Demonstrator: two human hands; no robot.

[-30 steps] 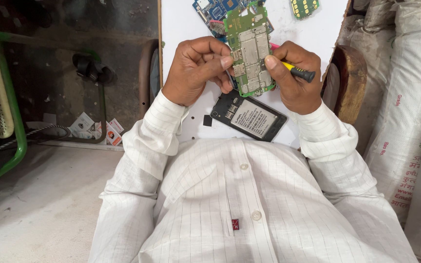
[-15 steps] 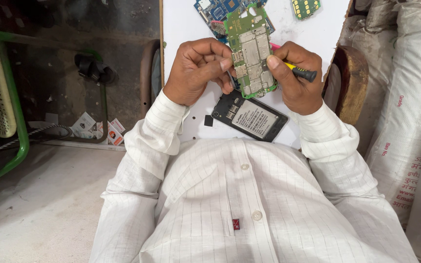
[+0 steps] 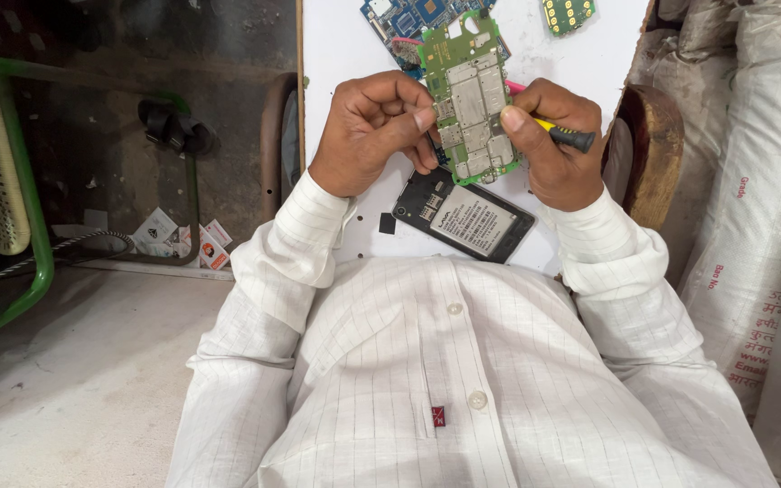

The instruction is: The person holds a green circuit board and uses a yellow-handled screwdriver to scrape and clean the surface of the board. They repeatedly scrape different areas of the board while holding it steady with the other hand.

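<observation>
1. The left hand (image 3: 374, 136) pinches the left edge of a green circuit board (image 3: 472, 95) between thumb and forefinger, its other fingers curled under the board.
2. The right hand (image 3: 549, 145) grips the board's right edge with its thumb and at the same time clasps a screwdriver (image 3: 564, 135) with a yellow and black handle, which juts out to the right of its knuckles.
3. The board stands raised between both hands, above the white table (image 3: 345, 54).
4. Just below the hands, a black phone body (image 3: 463, 217) lies flat on the table, its label facing up.
5. Beyond the hands lie a blue circuit board (image 3: 404, 18) and a small keypad board (image 3: 568, 13).
6. A small black square piece (image 3: 387, 223) rests below the left hand's wrist.
</observation>
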